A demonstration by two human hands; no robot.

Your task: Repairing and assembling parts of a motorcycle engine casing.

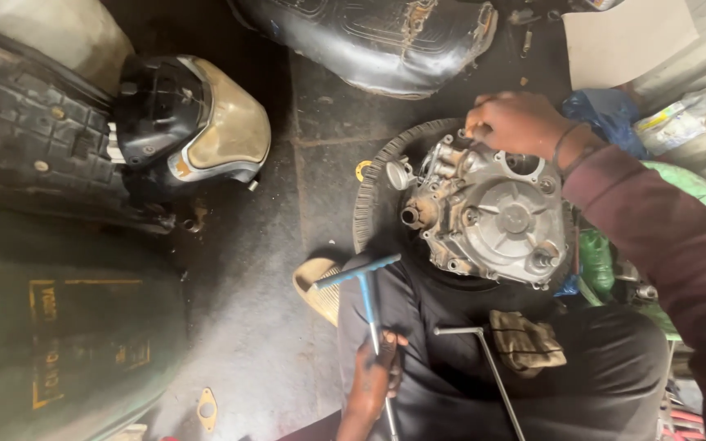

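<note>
A grey metal engine block (492,216) rests on a worn tyre (369,192) in front of my knees. My right hand (516,122), coming from a maroon sleeve, grips the block's upper edge near its top fittings. My left hand (377,367) is closed around the shaft of a blue T-handle wrench (365,282), whose crossbar points up toward the tyre. A second, plain steel T-handle wrench (488,363) lies across my black trousers beside a dirty folded rag (525,343).
A black helmet with a yellowed visor (194,122) lies at the left by a ribbed seat. A torn black motorcycle seat (369,41) lies at the top. A dark green tank (59,343) fills the lower left. A gasket (206,407) lies on the floor. Bags and cardboard (623,41) crowd the right.
</note>
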